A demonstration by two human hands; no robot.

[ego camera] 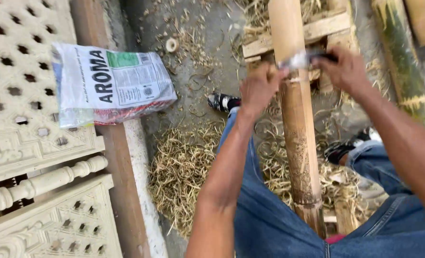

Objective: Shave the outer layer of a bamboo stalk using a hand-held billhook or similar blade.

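Observation:
A thick bamboo pole (298,129) runs from between my knees up over a wooden rest (317,31). Across the pole lies a metal blade (296,60). My left hand (260,88) grips one end of the blade at the pole's left side. My right hand (344,69) grips the dark handle at the pole's right side. The blade sits at a pale scraped band, with tan bare bamboo above it and speckled brown skin below.
Bamboo shavings (183,172) cover the ground around my legs and shoes. A printed plastic bag (109,83) rests on carved wooden panels (26,95) at left. Green bamboo poles (403,62) lie at the upper right.

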